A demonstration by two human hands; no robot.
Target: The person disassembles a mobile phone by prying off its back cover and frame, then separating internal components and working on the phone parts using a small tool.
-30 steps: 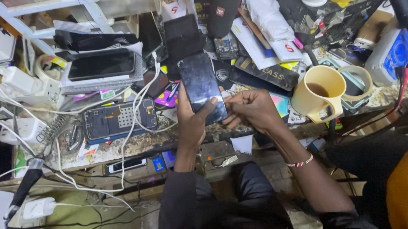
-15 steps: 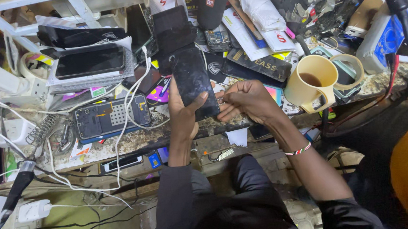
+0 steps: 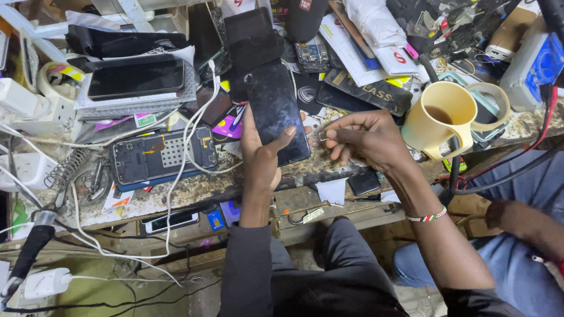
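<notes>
My left hand (image 3: 259,155) grips a black smartphone (image 3: 275,109) by its lower edge, screen up, thumb across its bottom right corner. The phone is tilted over the front of the cluttered workbench (image 3: 184,190). My right hand (image 3: 361,139) is just right of the phone, fingers pinched on a small thin metal piece (image 3: 321,136) that points at the phone's right side. A beaded bracelet (image 3: 426,217) sits on my right wrist.
A yellow mug (image 3: 440,119) with dark liquid stands right of my right hand. An opened phone frame (image 3: 161,154) lies left, among white cables and chargers. A soldering iron (image 3: 31,249) hangs at the left edge. Another person's arm (image 3: 535,226) rests at lower right.
The phone and both hands have stayed together at the bench front. My right hand has drawn slightly away from the phone's edge, with the small metal piece now showing between its fingers.
</notes>
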